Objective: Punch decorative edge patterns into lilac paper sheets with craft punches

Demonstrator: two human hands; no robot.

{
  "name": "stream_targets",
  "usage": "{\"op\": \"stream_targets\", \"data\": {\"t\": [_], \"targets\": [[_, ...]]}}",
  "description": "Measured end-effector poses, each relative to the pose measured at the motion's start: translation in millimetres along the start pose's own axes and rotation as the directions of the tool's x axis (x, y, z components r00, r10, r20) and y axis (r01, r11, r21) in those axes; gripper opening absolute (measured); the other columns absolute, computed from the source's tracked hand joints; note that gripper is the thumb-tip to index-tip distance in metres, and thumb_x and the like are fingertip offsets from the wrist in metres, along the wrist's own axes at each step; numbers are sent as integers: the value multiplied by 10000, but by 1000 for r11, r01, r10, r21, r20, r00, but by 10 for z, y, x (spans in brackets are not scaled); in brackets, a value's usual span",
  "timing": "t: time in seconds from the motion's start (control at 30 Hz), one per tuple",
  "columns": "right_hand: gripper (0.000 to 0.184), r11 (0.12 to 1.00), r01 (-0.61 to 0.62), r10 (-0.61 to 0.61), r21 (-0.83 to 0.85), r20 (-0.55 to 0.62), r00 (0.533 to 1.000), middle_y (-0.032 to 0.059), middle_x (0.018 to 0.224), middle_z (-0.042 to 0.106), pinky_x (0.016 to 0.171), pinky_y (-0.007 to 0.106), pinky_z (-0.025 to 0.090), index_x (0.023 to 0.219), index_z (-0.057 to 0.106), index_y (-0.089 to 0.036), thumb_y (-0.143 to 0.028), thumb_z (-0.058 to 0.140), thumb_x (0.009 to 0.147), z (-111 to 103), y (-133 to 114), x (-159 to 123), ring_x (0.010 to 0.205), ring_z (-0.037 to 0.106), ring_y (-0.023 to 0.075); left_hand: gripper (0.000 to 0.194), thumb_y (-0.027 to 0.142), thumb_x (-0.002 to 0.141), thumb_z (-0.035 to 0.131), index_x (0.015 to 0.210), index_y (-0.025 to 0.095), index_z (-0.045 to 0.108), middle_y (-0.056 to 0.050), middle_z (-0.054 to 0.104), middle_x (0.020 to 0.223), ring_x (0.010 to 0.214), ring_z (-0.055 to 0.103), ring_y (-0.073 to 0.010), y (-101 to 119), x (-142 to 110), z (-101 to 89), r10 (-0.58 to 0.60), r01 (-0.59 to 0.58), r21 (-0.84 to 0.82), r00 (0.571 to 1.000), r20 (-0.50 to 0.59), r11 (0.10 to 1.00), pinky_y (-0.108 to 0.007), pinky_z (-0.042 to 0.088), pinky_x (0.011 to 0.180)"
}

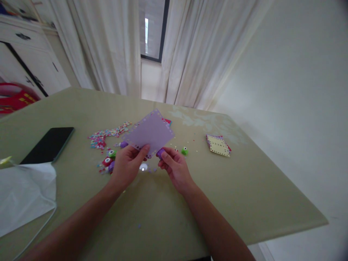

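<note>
My left hand [127, 165] pinches the near corner of a square of purple paper [152, 128], thumb on top. Small punched holes run along the paper's edges. In my right hand [176, 169], a small purple craft punch [160, 153] is held between thumb and fingers at the paper's lower right edge. Whether the paper sits inside its slot I cannot tell. Beyond my right hand stands a green punch [185, 150]. Beside my left hand lie a red punch [107, 161], another green punch [111, 153] and more purple ones, partly hidden by the hand.
Colourful paper confetti [102, 138] is spread at the left centre. A small stack of punched paper squares [218, 146] lies to the right. A dark phone [50, 145] and a white bag-like sheet with a cord [27, 195] occupy the left side of the green-covered table [244, 203].
</note>
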State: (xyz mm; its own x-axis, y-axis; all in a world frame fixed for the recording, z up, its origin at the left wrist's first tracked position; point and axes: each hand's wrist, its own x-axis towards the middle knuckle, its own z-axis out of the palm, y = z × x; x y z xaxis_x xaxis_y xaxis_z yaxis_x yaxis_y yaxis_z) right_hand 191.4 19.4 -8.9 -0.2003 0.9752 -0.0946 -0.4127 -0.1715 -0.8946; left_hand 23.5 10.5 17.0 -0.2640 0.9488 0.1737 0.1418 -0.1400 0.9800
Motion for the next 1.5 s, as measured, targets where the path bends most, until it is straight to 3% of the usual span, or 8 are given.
{"op": "stream_targets", "data": {"t": [0.37,0.7,0.97,1.23,1.5], "targets": [[473,994,86,-89,-59,-36,995,20,925,739,575,261,485,965,678,-226,-539,927,712,-16,20,7,624,663,126,340,451,835,712,579,228,685,-3,685,542,511,618,-179,1,-21,-19,91,-96,103,995,49,990,-273,518,536],[363,990,88,-86,-111,26,996,26,863,742,598,264,463,867,718,-210,-502,905,761,-4,-22,-9,622,624,120,318,426,876,691,629,227,724,6,706,584,542,622,-183,-80,-12,-22,146,-162,114,980,133,980,-276,513,573],[440,990,-2,4,-142,14,1000,44,779,739,532,260,394,778,727,-180,-583,901,733,-13,-22,-16,558,562,107,331,439,914,685,684,211,753,1,753,639,584,647,-182,-149,-20,-29,148,-180,156,969,196,971,-262,464,559],[495,991,39,-44,-129,-42,998,14,667,692,494,255,307,720,686,-175,-633,873,747,-13,30,-20,497,485,82,349,405,946,664,695,194,782,18,738,624,556,631,-159,-151,-7,-46,200,-246,160,944,261,956,-246,448,541],[512,989,49,-58,-139,-61,996,8,639,678,481,259,273,701,659,-176,-636,881,735,0,58,-13,481,471,80,370,364,935,678,615,189,736,20,719,601,502,586,-132,-134,-8,-27,221,-255,111,941,255,961,-228,447,499]]}}
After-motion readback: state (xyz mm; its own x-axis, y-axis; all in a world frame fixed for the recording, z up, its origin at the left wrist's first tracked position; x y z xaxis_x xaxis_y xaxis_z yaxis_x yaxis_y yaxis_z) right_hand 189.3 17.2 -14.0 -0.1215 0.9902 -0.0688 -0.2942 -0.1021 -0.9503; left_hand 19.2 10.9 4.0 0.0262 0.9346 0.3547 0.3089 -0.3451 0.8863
